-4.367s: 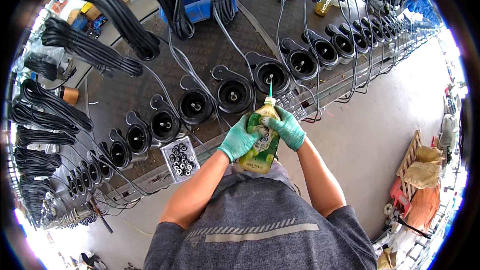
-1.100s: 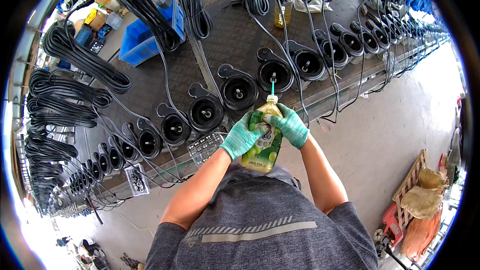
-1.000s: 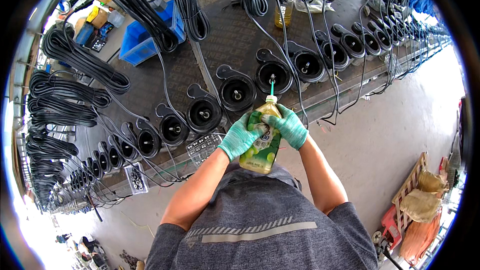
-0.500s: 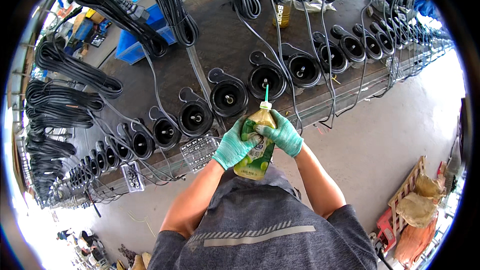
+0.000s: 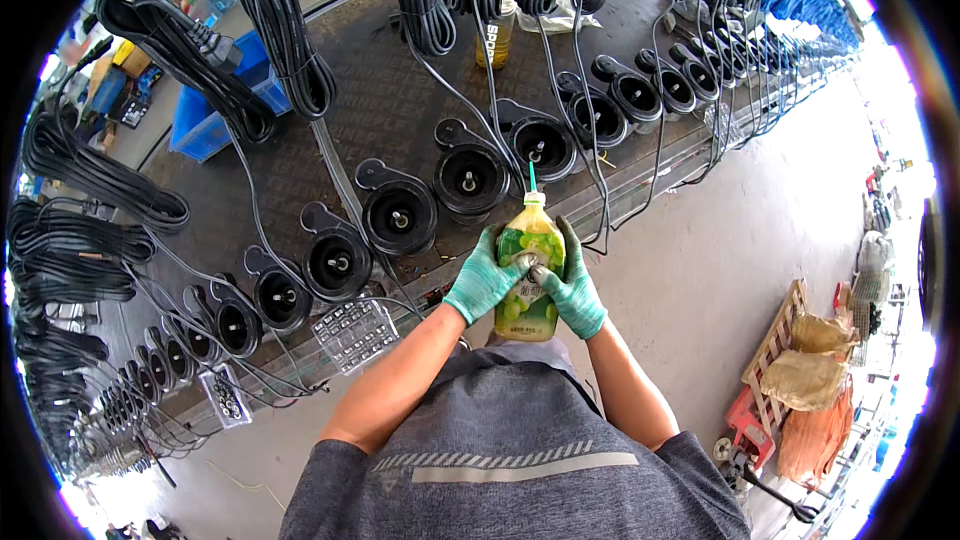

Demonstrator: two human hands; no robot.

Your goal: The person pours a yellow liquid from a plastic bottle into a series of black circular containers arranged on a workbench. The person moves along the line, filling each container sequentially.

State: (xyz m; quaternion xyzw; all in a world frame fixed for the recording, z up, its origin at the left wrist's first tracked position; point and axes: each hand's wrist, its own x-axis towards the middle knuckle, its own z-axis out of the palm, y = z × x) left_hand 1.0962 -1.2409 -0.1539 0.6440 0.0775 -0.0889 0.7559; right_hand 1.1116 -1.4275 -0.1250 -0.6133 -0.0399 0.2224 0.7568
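Observation:
A plastic bottle [image 5: 527, 310] with a green label, yellowish contents and a thin green nozzle is gripped between both my hands. My left hand [image 5: 488, 280], in a green glove, wraps its left side. On the right side, my gloved right hand [image 5: 572, 290] closes round it, both thumbs on the label. The nozzle points up toward a round black cup-shaped housing [image 5: 541, 148] with a metal pin in its middle; whether the tip touches it cannot be told. Another black housing [image 5: 470, 181] sits just left of the nozzle, its cable running back over the table.
Several more housings line the table edge both ways, with coiled black cables [image 5: 275, 30] behind. A clear tray of small parts [image 5: 355, 333] sits at the edge. Further back are a blue bin [image 5: 205, 120] and a yellow bottle [image 5: 495, 40]. A red pallet jack [image 5: 748, 430] stands right.
My view and hands have shifted rightward along the row, so the housings appear further left. The bottle, still in both hands, now has its nozzle by a housing further right.

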